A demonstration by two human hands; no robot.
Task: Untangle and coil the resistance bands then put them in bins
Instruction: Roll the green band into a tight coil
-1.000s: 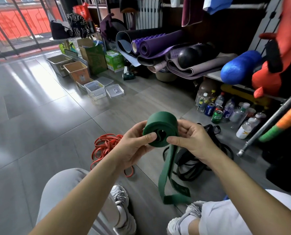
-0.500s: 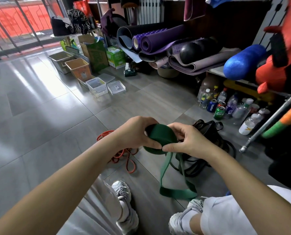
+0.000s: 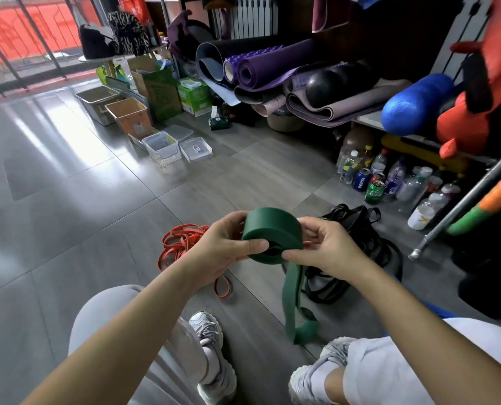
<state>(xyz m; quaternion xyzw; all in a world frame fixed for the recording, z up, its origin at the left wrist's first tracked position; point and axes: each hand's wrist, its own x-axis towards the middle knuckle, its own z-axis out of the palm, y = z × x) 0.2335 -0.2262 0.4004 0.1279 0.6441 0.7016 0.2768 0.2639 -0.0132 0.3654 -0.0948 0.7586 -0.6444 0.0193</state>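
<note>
Green resistance band [image 3: 272, 233], mostly rolled into a thick coil, held in the air between both hands above a grey tiled floor [image 3: 68, 229]. The left hand [image 3: 223, 249] grips the coil's left side, thumb pressed across its open face. The right hand [image 3: 328, 249] pinches the rim on the opposite side, where the loose tail [image 3: 294, 302] leaves the roll and hangs below the grip towards the floor.

To finish the roll well, the left thumb should probably pin the wound layers while the right hand feeds the tail on flat and snug — a twist would likely make the coil bulge.

Just left of the grip lies a tangle of red bands [image 3: 182, 244]; to its right and a little beyond, a heap of black bands [image 3: 360, 252]. Well beyond the grip stand the bins [image 3: 163, 149].

The coil's core is hidden behind both thumbs, and the right fingers are behind the roll. Whether the tail's far end is twisted is hard to make out.
</note>
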